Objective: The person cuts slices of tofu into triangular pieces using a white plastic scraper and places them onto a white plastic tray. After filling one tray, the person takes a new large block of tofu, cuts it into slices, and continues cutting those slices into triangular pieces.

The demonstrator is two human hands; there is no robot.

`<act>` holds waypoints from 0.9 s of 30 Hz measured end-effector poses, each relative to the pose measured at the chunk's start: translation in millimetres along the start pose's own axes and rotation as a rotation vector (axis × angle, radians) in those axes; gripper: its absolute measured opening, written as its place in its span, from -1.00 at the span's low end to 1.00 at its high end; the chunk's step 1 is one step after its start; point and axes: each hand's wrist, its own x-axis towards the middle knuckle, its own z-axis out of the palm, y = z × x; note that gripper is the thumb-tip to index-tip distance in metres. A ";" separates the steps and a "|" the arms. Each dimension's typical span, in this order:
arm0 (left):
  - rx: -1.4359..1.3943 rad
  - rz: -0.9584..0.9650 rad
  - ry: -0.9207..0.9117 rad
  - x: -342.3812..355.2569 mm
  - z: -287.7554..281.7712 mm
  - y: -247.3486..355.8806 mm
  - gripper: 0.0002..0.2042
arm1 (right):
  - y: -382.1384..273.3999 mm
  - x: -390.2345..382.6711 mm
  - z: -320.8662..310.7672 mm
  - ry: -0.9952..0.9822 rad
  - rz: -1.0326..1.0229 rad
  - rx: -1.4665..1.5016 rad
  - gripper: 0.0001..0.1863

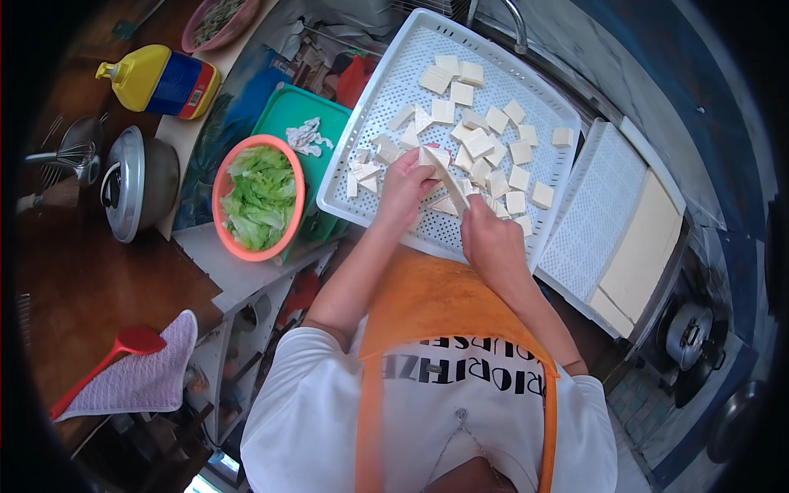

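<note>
A white perforated tray (353, 189) holds several pale tofu pieces (516, 150), squares and a few wedges. Over its middle, my left hand (408, 182) grips a tofu piece (426, 154), largely hidden by my fingers and the blade. My right hand (489, 234) is closed on the handle of what looks like a knife (448, 179), its pale blade angled up to the left hand against that piece.
At right lies a second tray (575, 230) with a large pale slab (637, 255). A faucet (519, 29) stands behind. At left are a bowl of lettuce (255, 197) on a green tray (288, 107), a yellow jug (140, 78), a lidded pot (131, 185) and a red ladle (136, 341).
</note>
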 end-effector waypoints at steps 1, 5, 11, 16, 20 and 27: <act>0.004 0.002 0.004 -0.4 -1.0 -0.6 -0.61 | 3.1 1.1 7.1 -0.010 -0.014 -0.049 -0.83; 0.205 0.017 0.095 -5.2 -19.9 9.9 -0.63 | 9.6 10.3 15.6 -0.036 -0.064 0.021 -0.82; 1.397 0.660 0.158 -3.5 -32.3 53.0 -0.66 | 38.0 2.9 5.9 -0.043 -0.003 0.319 -0.70; 1.602 0.823 0.085 64.6 6.8 54.0 -0.76 | 61.6 13.1 -5.6 0.046 0.090 0.205 -0.74; 1.979 0.632 0.111 110.1 33.0 42.3 -0.79 | 78.5 15.3 -18.1 0.130 0.192 0.193 -0.74; 1.763 0.524 0.002 115.3 27.2 30.1 -0.71 | 65.2 17.5 -17.7 0.176 0.375 0.205 -0.78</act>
